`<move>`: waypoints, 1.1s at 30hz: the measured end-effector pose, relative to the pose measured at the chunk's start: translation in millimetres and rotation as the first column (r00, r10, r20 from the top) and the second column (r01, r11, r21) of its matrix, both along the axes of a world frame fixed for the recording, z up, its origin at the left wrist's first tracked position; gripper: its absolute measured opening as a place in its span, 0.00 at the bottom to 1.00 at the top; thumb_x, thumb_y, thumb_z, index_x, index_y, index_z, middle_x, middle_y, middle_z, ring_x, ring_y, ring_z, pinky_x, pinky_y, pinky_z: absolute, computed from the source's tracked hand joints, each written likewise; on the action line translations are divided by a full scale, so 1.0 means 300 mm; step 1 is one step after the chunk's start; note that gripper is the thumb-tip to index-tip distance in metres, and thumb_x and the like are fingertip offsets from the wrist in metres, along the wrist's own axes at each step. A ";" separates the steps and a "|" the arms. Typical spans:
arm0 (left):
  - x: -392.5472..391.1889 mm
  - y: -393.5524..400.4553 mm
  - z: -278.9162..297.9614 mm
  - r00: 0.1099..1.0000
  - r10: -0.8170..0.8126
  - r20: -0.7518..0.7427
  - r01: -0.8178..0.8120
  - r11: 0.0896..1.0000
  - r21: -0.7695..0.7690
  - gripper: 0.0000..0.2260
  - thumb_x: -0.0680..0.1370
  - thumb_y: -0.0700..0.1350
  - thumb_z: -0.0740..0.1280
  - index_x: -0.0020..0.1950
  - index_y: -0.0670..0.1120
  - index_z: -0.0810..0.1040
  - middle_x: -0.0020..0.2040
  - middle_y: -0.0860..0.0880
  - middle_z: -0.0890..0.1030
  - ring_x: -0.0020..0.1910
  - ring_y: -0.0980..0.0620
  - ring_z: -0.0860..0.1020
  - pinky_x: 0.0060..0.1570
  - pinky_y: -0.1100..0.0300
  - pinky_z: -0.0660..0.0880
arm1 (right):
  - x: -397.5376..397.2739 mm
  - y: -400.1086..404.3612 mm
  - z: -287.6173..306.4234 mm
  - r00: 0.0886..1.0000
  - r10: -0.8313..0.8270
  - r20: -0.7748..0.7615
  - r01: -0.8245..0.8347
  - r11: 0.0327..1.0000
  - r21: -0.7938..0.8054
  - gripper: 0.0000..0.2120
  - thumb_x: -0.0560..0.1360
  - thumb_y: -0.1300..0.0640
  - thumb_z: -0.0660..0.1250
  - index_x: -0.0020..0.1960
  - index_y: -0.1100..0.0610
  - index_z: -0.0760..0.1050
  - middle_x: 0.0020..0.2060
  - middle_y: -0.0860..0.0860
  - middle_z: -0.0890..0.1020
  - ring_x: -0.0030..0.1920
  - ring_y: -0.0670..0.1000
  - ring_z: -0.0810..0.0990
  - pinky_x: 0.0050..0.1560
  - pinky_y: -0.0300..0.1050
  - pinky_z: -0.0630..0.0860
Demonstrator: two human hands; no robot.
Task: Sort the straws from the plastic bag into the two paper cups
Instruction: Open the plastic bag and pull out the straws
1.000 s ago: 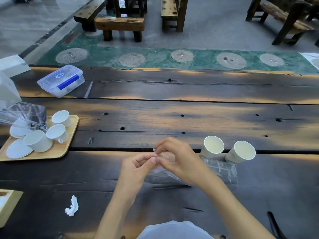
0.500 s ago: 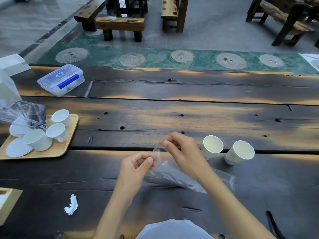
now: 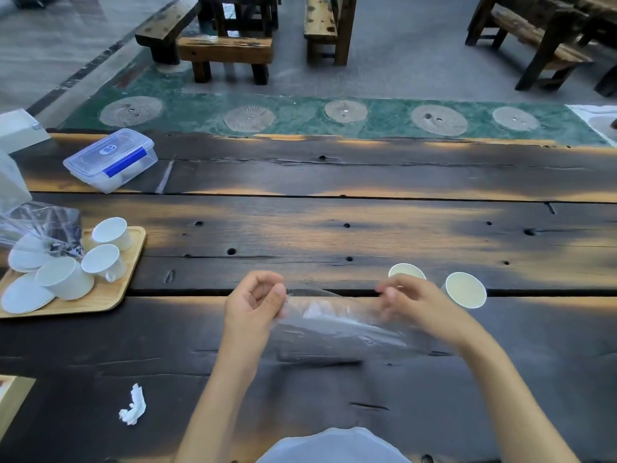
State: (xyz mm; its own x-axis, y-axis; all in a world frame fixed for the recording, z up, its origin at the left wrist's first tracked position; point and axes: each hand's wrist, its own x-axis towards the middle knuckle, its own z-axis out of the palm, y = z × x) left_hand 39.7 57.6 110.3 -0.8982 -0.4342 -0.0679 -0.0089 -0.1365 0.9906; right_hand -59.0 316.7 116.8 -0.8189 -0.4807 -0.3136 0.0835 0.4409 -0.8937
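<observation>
Dark wooden planks of the table (image 3: 334, 228) are carrying everything. Both hands are pinching a clear plastic bag (image 3: 337, 324), left hand (image 3: 253, 304) gripping its left end, right hand (image 3: 412, 304) its right. Two paper cups (image 3: 465, 290) are standing just beyond the right hand.

We are looking across a dark plank surface (image 3: 367, 228) where warm light is falling in patches. Beyond it a green strip (image 3: 300, 116) with round stone discs is running along the grey floor (image 3: 400, 45), and wooden benches (image 3: 227, 51) are standing farther back.
</observation>
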 end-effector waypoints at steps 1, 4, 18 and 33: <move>0.000 -0.005 -0.005 1.000 0.024 0.017 -0.024 0.999 0.029 0.03 0.80 0.35 0.66 0.52 0.39 0.78 0.34 0.48 0.77 0.29 0.57 0.74 0.31 0.68 0.73 | 0.007 0.059 -0.027 0.993 -0.073 0.088 0.078 0.995 -0.064 0.14 0.76 0.44 0.66 0.57 0.51 0.78 0.49 0.50 0.87 0.51 0.52 0.86 0.53 0.43 0.77; -0.002 -0.015 -0.025 0.997 0.058 0.050 -0.063 0.991 0.119 0.07 0.82 0.37 0.63 0.54 0.44 0.79 0.32 0.48 0.76 0.29 0.56 0.74 0.30 0.68 0.72 | 0.052 0.146 -0.123 0.927 -0.185 0.325 0.277 0.923 -0.266 0.19 0.75 0.51 0.71 0.64 0.54 0.73 0.53 0.60 0.86 0.53 0.56 0.85 0.51 0.41 0.78; 0.011 -0.082 -0.048 0.987 0.119 0.110 -0.135 0.978 0.158 0.04 0.79 0.39 0.67 0.45 0.42 0.77 0.37 0.49 0.80 0.33 0.54 0.77 0.37 0.61 0.76 | 0.087 0.013 -0.156 0.913 -0.376 0.158 0.407 0.818 -0.406 0.05 0.71 0.69 0.72 0.40 0.61 0.80 0.31 0.55 0.81 0.32 0.47 0.77 0.36 0.34 0.74; -0.089 -0.086 0.054 0.940 -0.285 0.188 0.314 0.503 -0.805 0.04 0.76 0.49 0.70 0.44 0.51 0.83 0.36 0.56 0.83 0.38 0.53 0.80 0.42 0.50 0.77 | 0.101 -0.021 -0.016 0.988 -0.150 -0.032 0.129 0.926 -0.356 0.03 0.72 0.64 0.73 0.46 0.60 0.83 0.32 0.47 0.77 0.36 0.45 0.74 0.39 0.34 0.71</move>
